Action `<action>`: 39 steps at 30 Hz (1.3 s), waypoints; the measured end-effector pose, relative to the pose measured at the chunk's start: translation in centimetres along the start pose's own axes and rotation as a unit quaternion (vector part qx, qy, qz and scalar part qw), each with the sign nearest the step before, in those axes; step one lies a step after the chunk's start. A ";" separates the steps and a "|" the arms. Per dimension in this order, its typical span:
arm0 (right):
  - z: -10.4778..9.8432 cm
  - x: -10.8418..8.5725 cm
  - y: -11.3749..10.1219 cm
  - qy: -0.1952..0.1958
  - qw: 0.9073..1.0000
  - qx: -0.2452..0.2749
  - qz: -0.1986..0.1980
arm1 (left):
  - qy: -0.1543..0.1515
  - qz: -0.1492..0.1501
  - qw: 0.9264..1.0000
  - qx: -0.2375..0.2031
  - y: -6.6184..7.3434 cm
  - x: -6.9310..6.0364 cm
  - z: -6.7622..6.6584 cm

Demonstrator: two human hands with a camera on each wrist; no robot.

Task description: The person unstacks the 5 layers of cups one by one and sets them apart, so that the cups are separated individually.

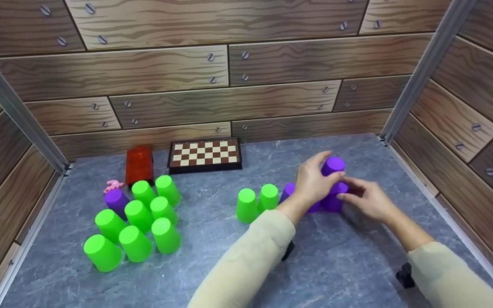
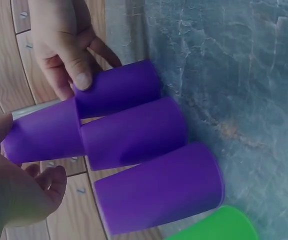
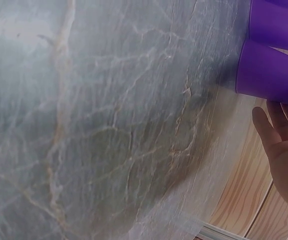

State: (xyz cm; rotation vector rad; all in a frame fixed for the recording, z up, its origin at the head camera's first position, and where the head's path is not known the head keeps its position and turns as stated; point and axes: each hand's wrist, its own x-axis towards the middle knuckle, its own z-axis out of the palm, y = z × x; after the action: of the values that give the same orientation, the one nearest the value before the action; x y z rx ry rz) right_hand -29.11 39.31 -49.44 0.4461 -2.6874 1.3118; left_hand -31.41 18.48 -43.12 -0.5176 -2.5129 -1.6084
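Note:
Three inverted purple cups stand in a row in the left wrist view: a far one (image 2: 118, 89), a middle one (image 2: 136, 134) and a near one (image 2: 161, 187). Another inverted purple cup (image 1: 334, 165) rests with its rim over the bases of the far and middle ones. Around this upper cup curl the fingers and thumb of my left hand (image 1: 313, 179), also at the lower left (image 2: 21, 190) of its wrist view. My right hand (image 1: 370, 199) grips the rightmost lower cup near its base, thumb on the near side; its fingers (image 3: 279, 122) touch that cup's side (image 3: 269, 72).
Two green cups (image 1: 246, 205) (image 1: 268, 197) stand left of the purple row. Farther left are several green cups (image 1: 135, 244) and one purple cup (image 1: 117, 202). Behind them lie a pink toy (image 1: 113, 185), a red box (image 1: 139, 164) and a chessboard (image 1: 205, 155). Wood-patterned walls (image 1: 165, 72) enclose the table.

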 end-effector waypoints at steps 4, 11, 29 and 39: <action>0.2 0.1 0.0 -0.003 1.000 0.013 0.001 | -0.003 0.001 1.000 -0.018 -0.5 -0.1 -0.4; 0.0 0.2 0.0 -0.007 1.000 0.028 0.009 | -0.020 0.032 0.999 -0.021 -0.3 -0.3 -4.3; -0.1 -0.1 -0.1 -0.009 1.000 0.019 0.024 | 0.006 0.004 1.000 0.001 -3.3 -0.1 -20.7; 0.1 0.1 -0.3 -0.010 0.999 0.043 0.019 | 0.020 0.025 0.999 0.039 -6.4 -1.0 -26.6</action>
State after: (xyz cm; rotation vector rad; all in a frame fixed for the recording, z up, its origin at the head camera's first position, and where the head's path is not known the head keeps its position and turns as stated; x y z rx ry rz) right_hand -29.14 39.03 -49.23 0.4228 -2.6771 1.4442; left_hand -35.04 -8.04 -37.46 -0.5288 -2.5025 -1.4815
